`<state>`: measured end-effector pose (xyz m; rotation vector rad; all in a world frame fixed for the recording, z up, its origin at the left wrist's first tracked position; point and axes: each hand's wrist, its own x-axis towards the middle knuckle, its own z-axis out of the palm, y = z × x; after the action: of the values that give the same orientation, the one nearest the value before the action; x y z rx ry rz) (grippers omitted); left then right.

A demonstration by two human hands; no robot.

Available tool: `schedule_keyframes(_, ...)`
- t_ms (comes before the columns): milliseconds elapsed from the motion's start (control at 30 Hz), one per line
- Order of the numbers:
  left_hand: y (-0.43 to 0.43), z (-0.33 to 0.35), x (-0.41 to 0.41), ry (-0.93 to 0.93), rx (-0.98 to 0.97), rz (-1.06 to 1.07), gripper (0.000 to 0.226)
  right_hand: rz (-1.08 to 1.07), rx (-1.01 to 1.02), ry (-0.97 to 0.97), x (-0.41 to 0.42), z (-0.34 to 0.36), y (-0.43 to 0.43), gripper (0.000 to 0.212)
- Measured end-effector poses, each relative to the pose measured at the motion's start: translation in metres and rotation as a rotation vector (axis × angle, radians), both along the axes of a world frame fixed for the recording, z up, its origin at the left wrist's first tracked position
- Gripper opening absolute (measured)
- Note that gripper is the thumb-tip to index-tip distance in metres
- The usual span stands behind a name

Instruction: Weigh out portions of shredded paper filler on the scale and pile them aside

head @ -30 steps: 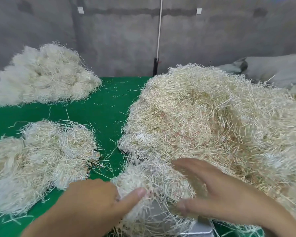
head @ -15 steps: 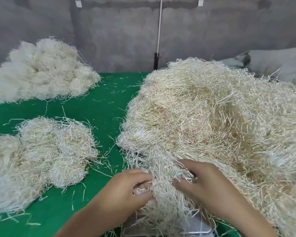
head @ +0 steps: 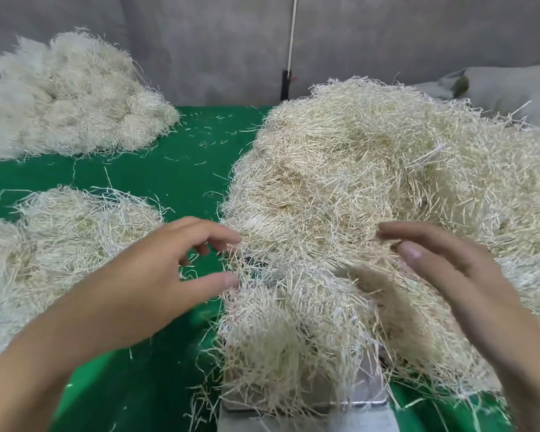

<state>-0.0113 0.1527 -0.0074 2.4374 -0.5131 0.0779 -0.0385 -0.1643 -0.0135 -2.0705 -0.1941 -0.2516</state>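
Both hands were released at the near edge of the main heap (head: 387,182). The left hand (head: 156,275) had loosely curved fingers brushing stray strands, and the right hand (head: 443,275) had nearly straight fingers; neither gripped anything. Between them, one portion of shredded paper filler (head: 293,338) sat on the single scale (head: 349,410), touching the heap behind. The step looked like trimming its weight, so next came pinching a tuft on or off, then keeping clear. Two piles lay aside on the green worktop (head: 175,169): a near pile (head: 60,244) and a far pile (head: 69,98).
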Motion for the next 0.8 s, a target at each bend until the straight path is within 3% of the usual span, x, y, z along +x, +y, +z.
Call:
schedule_keyframes(133, -0.016, 0.003, 0.024, 0.017, -0.049, -0.039, 0.036, -0.012, 0.074, 0.032, 0.004, -0.005, 0.011, 0.028)
schedule_keyframes(367, -0.035, -0.021, 0.033, 0.017, -0.185, -0.092, 0.024, -0.051, -0.181, 0.075, 0.015, -0.028, 0.033, 0.036)
schedule_keyframes(600, -0.028, -0.024, 0.035, 0.036, -0.165, -0.122, 0.035, -0.188, -0.322, -0.015, 0.005, -0.027, 0.047, 0.039)
schedule_keyframes(800, -0.019, -0.019, 0.03, 0.039, -0.074, -0.164, 0.042, -0.209, -0.303, -0.024, -0.017, -0.025, 0.047, 0.037)
